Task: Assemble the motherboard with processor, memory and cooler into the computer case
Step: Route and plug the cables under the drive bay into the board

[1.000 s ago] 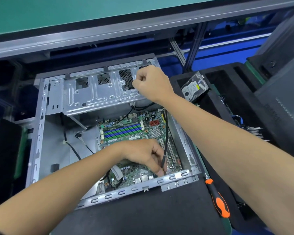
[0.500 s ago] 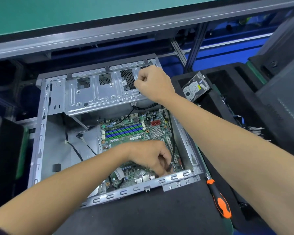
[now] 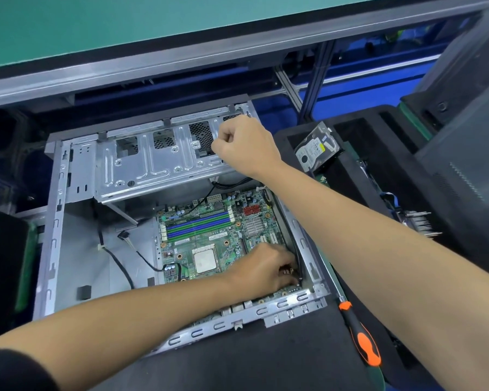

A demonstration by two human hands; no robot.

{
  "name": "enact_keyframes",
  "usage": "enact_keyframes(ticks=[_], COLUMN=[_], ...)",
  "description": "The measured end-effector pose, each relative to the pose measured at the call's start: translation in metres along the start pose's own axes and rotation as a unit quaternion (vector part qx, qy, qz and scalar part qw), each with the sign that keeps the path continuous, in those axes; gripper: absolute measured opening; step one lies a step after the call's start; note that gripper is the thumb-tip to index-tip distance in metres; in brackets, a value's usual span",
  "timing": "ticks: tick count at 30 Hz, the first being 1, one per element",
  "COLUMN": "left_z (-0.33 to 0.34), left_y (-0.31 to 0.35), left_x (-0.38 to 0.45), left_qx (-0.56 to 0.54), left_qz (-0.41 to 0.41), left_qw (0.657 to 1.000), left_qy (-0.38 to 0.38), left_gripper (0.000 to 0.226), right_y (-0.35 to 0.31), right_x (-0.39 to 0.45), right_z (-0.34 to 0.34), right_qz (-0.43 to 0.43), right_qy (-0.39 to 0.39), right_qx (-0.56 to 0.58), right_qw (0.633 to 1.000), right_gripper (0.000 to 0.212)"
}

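Dark matting covers the work surface under a green-topped bench with a grey metal edge; on it lies the open computer case, its side off; the motherboard sits flat inside, toward the case's right wall, with blue and green memory slots at its far part and the bare square processor near the middle; a black cable runs along the board's right edge; the left hand reaches in over the board's near right corner, fingers curled and pinching the cable's lower end; the right hand is a closed fist resting on the upright drive cage, and what it grips, if anything, cannot be told; an orange-and-black screwdriver lies right of the case; a hard drive rests in black foam beyond.
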State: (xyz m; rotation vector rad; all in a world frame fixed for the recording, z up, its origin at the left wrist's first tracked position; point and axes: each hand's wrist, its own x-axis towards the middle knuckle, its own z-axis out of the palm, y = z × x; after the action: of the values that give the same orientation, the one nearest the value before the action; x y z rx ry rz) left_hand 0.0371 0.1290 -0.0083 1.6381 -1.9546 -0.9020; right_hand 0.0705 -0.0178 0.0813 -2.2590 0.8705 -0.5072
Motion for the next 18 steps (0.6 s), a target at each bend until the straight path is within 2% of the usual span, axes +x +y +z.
enact_keyframes(ticks=[6,18], left_z=[0.007,0.012], left_y=[-0.003,-0.004], left_x=[0.000,0.001], left_qx=[0.034,0.086], left_qz=[0.018,-0.004], left_qw=[0.999,0.993], left_qy=[0.022,0.087], left_gripper=[0.019,0.025], right_y=[-0.002,-0.003], right_x=[0.000,0.000], right_z=[-0.001,-0.002], right_qz=[-0.001,-0.005], right_qy=[0.001,0.006], right_qx=[-0.002,-0.006], right_qw=[1.000,1.000], right_gripper=[0.018,0.022])
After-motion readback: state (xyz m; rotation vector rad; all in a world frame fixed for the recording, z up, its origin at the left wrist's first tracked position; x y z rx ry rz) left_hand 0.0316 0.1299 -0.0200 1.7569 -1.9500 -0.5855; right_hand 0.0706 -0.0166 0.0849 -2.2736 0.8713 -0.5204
